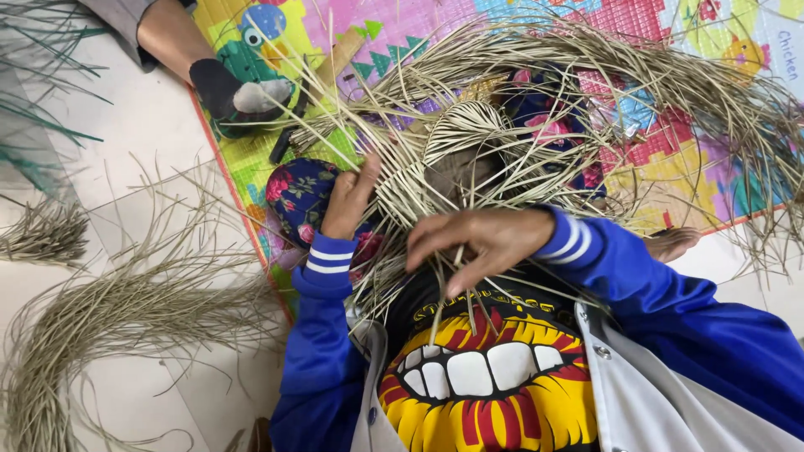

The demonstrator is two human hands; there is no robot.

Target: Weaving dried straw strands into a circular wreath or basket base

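A half-woven piece of pale straw [456, 138] rests on my lap, with long loose strands fanning out on all sides. My left hand [350, 199] presses against the woven part's left edge, fingers up along the strands. Just below the weave, my right hand [481, 243] pinches a few straw strands that hang down over my shirt. Both sleeves are blue with white stripes. The weave's middle is partly hidden by my hands.
A bundle of loose straw [117, 310] lies on the pale floor at the left. A colourful play mat [670, 109] lies under the work. Another person's socked foot [239, 92] rests on the mat's upper left. Green strands [33, 100] lie at the far left.
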